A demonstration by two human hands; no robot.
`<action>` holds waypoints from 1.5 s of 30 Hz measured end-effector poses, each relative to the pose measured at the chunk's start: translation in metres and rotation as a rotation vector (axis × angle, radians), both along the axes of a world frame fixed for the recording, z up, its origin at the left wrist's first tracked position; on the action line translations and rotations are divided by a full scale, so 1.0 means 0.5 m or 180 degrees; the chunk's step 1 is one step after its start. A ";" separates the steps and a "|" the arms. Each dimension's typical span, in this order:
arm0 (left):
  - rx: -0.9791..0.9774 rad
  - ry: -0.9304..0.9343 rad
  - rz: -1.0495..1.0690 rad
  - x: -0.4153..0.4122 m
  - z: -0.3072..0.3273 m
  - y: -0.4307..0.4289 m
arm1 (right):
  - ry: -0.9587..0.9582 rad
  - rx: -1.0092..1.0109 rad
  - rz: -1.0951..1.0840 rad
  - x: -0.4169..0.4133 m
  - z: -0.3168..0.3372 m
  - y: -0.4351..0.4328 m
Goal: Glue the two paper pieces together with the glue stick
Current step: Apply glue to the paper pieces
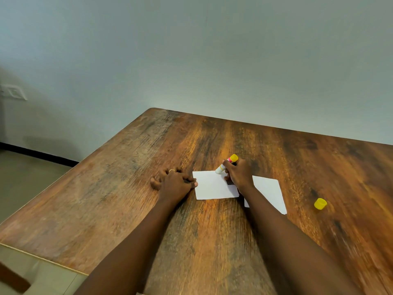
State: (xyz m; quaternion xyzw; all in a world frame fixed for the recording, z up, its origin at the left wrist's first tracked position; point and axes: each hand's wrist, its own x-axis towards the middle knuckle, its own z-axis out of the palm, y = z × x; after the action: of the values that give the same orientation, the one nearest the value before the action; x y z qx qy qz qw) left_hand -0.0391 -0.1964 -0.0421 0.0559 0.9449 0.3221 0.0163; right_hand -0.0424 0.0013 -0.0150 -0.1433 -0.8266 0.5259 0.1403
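Observation:
Two white paper pieces lie side by side on the wooden table. The left paper is pinned at its left edge by the thumb of my left hand, which rests flat with fingers spread. My right hand grips an uncapped glue stick, yellow at the top end, tilted so its white tip touches the far edge of the left paper. The right paper lies partly under my right wrist and forearm. The yellow cap sits apart on the table, to the right of the papers.
The table's far edge meets a pale wall. Its left edge drops to a tiled floor. A wall switch plate is at far left.

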 end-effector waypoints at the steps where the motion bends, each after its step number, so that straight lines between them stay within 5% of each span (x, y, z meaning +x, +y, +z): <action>1: 0.0004 0.0005 0.0017 0.000 0.000 0.000 | 0.0015 0.0057 -0.0027 0.000 0.000 0.004; 19: 0.0061 -0.0026 -0.0024 0.006 0.000 -0.001 | 0.0066 0.0236 -0.0302 0.000 -0.005 0.047; 28: 0.0127 0.0234 -0.0112 0.019 0.007 -0.001 | 0.0247 -0.0838 -0.0543 0.015 -0.007 0.054; 33: 0.0378 0.0366 -0.0071 0.018 0.014 0.002 | 0.0237 -0.0918 -0.0521 0.020 -0.003 0.060; 45: -0.0988 0.0413 -0.0895 -0.015 0.061 0.128 | 0.0199 -0.0013 -0.0206 0.012 0.004 0.060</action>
State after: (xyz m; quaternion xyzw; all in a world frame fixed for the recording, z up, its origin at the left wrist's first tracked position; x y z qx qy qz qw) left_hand -0.0468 -0.1322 -0.0115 0.2046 0.9651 0.1631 0.0087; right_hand -0.0364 0.0313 -0.0129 -0.1538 -0.8157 0.5270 0.1826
